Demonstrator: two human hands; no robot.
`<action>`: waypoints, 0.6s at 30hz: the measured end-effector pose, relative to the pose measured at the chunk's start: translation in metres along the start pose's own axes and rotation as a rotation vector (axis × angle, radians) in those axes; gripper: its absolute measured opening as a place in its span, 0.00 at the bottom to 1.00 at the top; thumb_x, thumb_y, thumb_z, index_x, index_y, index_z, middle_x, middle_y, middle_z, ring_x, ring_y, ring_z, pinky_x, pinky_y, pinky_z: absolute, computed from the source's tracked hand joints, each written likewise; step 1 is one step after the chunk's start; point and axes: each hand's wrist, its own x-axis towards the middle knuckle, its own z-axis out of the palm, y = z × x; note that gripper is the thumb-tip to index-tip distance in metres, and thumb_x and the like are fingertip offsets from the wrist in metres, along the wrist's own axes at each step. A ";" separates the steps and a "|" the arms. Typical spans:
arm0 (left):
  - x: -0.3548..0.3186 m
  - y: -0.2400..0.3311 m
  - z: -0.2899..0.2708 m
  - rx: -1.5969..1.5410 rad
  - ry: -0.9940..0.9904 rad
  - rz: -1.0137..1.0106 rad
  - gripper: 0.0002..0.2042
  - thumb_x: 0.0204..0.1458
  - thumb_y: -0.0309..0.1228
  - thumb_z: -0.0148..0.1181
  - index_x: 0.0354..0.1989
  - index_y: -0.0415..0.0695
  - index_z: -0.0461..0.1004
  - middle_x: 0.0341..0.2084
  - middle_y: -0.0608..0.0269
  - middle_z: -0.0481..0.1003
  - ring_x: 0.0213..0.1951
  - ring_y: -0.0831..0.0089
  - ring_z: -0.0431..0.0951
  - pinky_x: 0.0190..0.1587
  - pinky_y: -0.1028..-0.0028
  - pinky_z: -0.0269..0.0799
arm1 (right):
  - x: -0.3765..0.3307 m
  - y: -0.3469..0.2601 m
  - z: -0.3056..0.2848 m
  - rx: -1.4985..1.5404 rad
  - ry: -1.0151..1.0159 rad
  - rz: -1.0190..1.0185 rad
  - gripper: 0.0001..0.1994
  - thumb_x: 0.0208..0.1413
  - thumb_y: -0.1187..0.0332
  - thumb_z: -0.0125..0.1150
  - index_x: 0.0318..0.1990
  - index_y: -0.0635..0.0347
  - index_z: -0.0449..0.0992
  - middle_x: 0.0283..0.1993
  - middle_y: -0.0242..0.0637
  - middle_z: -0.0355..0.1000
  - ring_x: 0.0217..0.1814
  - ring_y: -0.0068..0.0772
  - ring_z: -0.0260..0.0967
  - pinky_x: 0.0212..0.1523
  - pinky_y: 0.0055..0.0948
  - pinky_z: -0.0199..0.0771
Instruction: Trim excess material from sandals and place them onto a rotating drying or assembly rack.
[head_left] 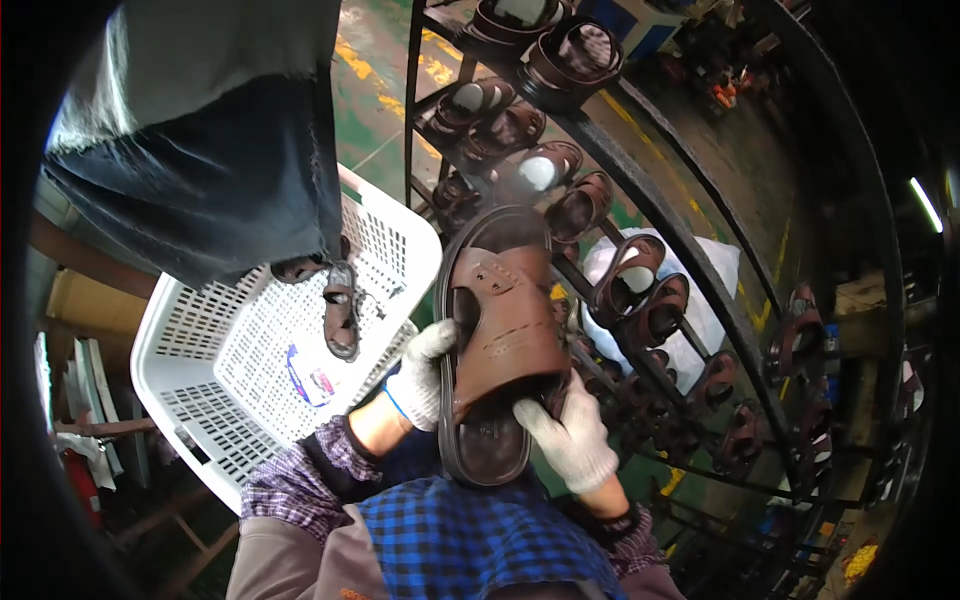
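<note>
A brown sandal with a broad strap and a dark sole is held up in front of me, its strap facing me. My left hand, in a white knit glove, grips the sole's left edge, thumb toward the strap. On the other side my right hand, gloved likewise, holds the sandal near its lower opening, with the thumb at the inside of the strap. The fingers behind the sandal are hidden.
To the left stands a white plastic basket with a few sandals inside. Dark cloth hangs over its far part. On the right a black metal rack carries many brown sandals; a white bag shows behind it.
</note>
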 end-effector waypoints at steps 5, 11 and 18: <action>0.000 0.013 -0.022 -0.079 -0.105 -0.155 0.33 0.47 0.35 0.57 0.64 0.36 0.59 0.59 0.44 0.68 0.60 0.53 0.69 0.66 0.53 0.60 | 0.002 -0.054 -0.029 0.138 -0.048 -0.246 0.28 0.48 0.74 0.63 0.59 0.73 0.66 0.60 0.57 0.63 0.62 0.51 0.66 0.61 0.37 0.66; 0.023 0.029 -0.018 0.187 -0.258 0.153 0.33 0.60 0.44 0.50 0.67 0.35 0.51 0.60 0.45 0.64 0.58 0.52 0.70 0.63 0.50 0.65 | 0.010 -0.053 -0.009 -0.006 -0.365 -0.467 0.16 0.46 0.71 0.64 0.41 0.72 0.73 0.50 0.54 0.68 0.58 0.60 0.65 0.59 0.44 0.66; 0.017 0.017 0.019 0.449 -0.378 0.159 0.32 0.65 0.45 0.43 0.70 0.39 0.43 0.64 0.45 0.58 0.65 0.40 0.58 0.67 0.50 0.58 | -0.035 -0.051 -0.048 0.513 0.043 -0.170 0.32 0.53 0.68 0.64 0.63 0.77 0.63 0.68 0.55 0.57 0.72 0.45 0.53 0.70 0.41 0.47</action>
